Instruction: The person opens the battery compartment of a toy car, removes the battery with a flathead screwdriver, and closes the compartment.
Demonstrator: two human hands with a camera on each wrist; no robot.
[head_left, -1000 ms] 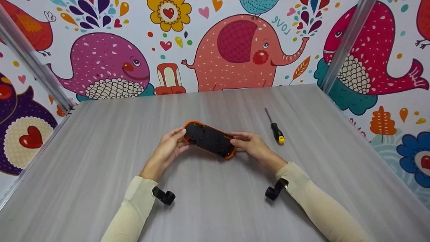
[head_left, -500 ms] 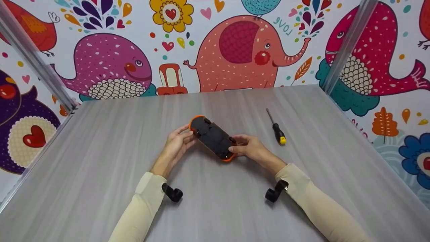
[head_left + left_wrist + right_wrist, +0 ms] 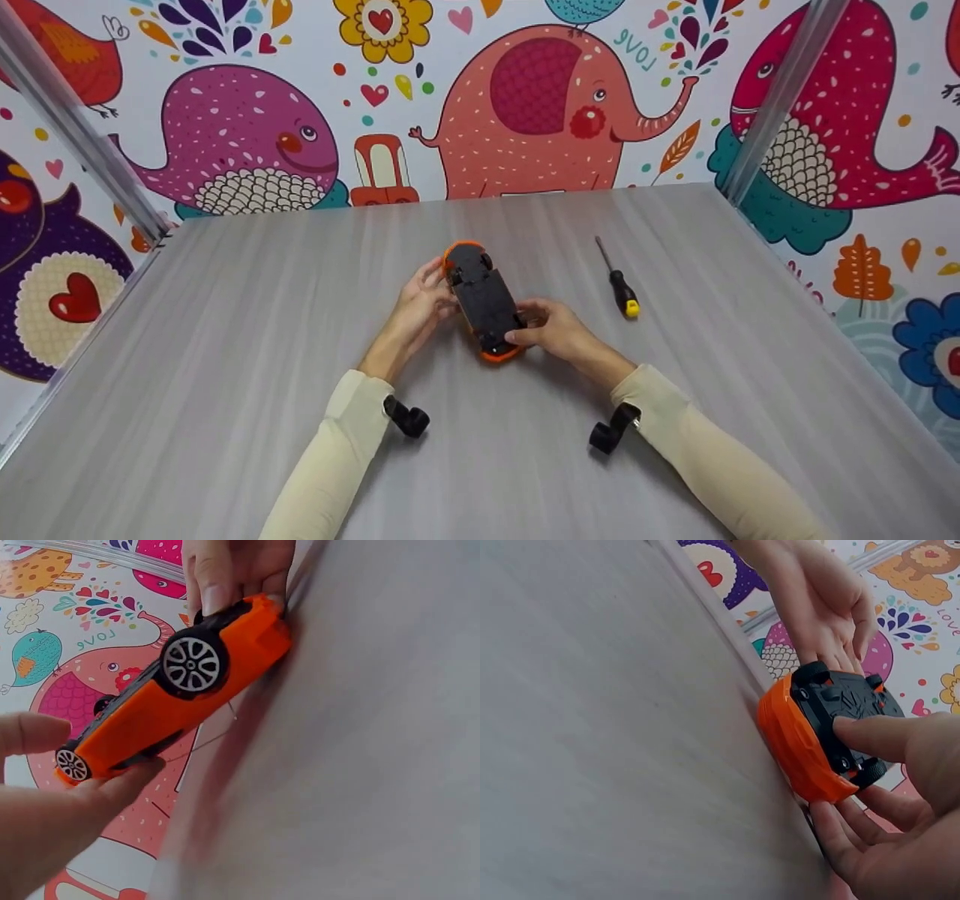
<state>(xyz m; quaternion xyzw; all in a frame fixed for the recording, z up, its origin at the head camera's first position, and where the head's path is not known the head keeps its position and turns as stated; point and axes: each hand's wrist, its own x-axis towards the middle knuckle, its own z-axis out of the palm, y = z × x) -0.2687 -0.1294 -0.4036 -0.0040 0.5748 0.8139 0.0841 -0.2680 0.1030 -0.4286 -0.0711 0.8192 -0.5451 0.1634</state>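
A black-handled screwdriver (image 3: pixel 616 279) with a yellow cap lies on the grey table (image 3: pixel 225 315) before cartoon-animal walls (image 3: pixel 247 142).

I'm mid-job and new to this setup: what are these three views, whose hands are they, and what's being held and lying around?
No machine here: a person's bare hands. The wide picture comes from a head camera; the other two from cameras strapped on each wrist. Both the left hand and the right hand hold an orange toy car upside down, its black underside facing up, over a grey table. A screwdriver with a black and yellow handle lies untouched on the table beyond the right hand.
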